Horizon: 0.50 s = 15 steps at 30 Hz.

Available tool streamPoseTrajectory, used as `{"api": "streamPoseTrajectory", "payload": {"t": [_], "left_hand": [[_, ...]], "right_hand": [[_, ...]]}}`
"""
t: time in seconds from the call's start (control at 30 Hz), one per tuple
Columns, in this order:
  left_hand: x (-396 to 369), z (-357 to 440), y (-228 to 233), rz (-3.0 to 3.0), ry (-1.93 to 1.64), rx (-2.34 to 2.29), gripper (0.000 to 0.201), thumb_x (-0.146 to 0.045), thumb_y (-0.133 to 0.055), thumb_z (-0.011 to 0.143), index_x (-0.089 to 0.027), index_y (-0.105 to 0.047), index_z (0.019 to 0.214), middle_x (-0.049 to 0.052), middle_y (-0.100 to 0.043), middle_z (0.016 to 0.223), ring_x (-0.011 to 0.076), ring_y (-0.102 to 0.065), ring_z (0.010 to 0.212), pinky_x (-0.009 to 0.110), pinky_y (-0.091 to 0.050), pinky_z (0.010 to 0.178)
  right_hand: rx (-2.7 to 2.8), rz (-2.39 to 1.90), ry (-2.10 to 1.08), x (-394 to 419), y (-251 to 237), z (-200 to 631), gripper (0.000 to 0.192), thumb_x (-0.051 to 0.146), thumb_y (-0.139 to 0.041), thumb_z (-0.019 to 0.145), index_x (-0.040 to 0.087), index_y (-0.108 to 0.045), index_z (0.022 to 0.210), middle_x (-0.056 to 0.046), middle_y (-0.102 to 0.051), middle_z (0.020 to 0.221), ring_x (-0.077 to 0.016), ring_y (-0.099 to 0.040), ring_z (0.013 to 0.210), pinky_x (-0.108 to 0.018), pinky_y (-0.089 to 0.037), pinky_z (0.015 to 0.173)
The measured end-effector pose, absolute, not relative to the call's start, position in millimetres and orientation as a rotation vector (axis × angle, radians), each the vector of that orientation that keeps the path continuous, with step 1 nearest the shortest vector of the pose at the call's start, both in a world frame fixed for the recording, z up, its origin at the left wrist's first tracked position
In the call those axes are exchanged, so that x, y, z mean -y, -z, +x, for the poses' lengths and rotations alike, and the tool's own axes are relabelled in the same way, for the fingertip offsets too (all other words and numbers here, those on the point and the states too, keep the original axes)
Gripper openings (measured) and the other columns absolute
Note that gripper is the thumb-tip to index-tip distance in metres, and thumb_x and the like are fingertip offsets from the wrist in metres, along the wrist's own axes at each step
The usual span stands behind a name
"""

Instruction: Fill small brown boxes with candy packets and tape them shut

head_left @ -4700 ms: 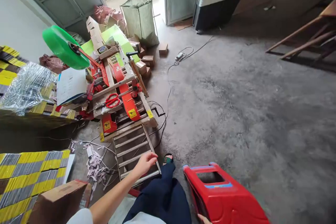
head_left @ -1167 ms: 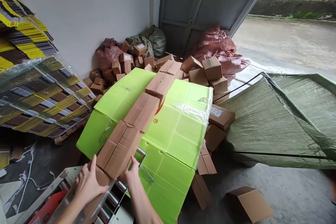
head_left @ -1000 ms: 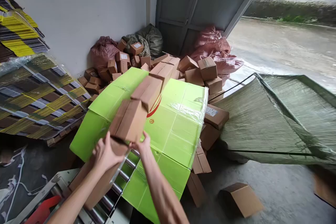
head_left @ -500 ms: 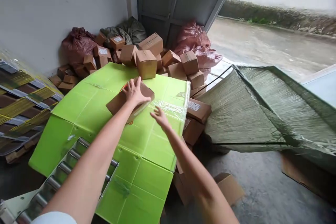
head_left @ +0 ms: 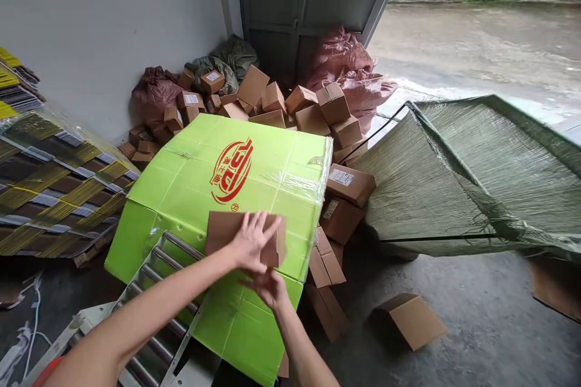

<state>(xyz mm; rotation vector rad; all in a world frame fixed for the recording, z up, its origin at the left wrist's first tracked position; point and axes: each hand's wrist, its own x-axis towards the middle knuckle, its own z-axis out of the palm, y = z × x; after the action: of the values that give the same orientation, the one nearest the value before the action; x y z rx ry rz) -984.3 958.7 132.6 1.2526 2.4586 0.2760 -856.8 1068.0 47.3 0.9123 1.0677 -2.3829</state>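
Note:
A brown cardboard box (head_left: pixel 222 231) is over the near part of a green cardboard sheet (head_left: pixel 181 163). My left hand (head_left: pixel 254 240) grips it from above, fingers spread across the top and side, thumb at the lower edge. Just below the box's near edge is my right hand (head_left: pixel 270 289), fingers loosely bent and apart, pointing left. Whether its fingertips touch the box I cannot tell. The box's right end is blurred. A red printed logo (head_left: pixel 232 170) shows on the sheet beyond the box.
A roller conveyor (head_left: pixel 158 278) leads up to the sheet from the lower left. Behind it lie heaped cardboard boxes (head_left: pixel 313 118) and pink sacks (head_left: pixel 345 66). A strapped stack (head_left: pixel 59 181) stands left, a green woven sack (head_left: pixel 431 181) right, one loose box (head_left: pixel 415 320) on the floor.
The box has come toward me with my left hand, uncovering the logo. My right hand has moved nearer and down to the box's near edge. A box at the sheet's far edge has dropped into the heap.

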Motion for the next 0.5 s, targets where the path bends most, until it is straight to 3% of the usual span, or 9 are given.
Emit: {"api": "streamPoseTrajectory", "payload": {"t": [0.13,0.3,0.4,0.5], "left_hand": [[-938,-920,-132,1.7,-0.333,-2.142,0.129,-0.047,-0.08,0.062,-0.012,-0.006,0.161,0.038,-0.027,0.156,0.0511,-0.024,0.148,0.076,-0.014,0.113],[-920,-866,-162,1.955,-0.488,-1.987,0.125,-0.054,-0.079,0.064,-0.011,-0.012,0.161,0.037,-0.037,0.151,0.0499,-0.037,0.141,0.072,-0.025,0.113],[-914,-859,-192,2.055,-0.495,-1.984,0.125,-0.054,-0.08,0.061,-0.015,-0.016,0.161,0.033,-0.043,0.148,0.0462,-0.042,0.139,0.066,-0.028,0.115],[-907,-892,-231,2.095,-0.394,-2.098,0.123,-0.051,-0.084,0.059,-0.021,-0.021,0.16,0.029,-0.044,0.15,0.0442,-0.042,0.141,0.06,-0.027,0.119]], "right_hand": [[-0.614,0.983,2.512,-1091,-56,-762,0.09,0.091,-0.059,0.057,0.023,-0.064,0.116,-0.022,-0.058,0.138,-0.0389,-0.057,0.128,-0.065,-0.047,0.098],[-0.664,1.259,2.38,-1082,-52,-680,0.075,0.094,-0.06,0.046,0.035,-0.07,0.091,-0.015,-0.07,0.119,-0.039,-0.053,0.133,-0.068,-0.043,0.105],[-0.819,1.367,2.416,-1059,-62,-680,0.061,0.093,-0.061,0.044,0.042,-0.07,0.076,-0.006,-0.074,0.101,-0.0357,-0.054,0.133,-0.061,-0.041,0.113],[-0.996,1.255,2.489,-1043,-110,-752,0.062,0.094,-0.056,0.05,0.042,-0.072,0.08,-0.003,-0.074,0.105,-0.0351,-0.054,0.132,-0.061,-0.045,0.11]]}}
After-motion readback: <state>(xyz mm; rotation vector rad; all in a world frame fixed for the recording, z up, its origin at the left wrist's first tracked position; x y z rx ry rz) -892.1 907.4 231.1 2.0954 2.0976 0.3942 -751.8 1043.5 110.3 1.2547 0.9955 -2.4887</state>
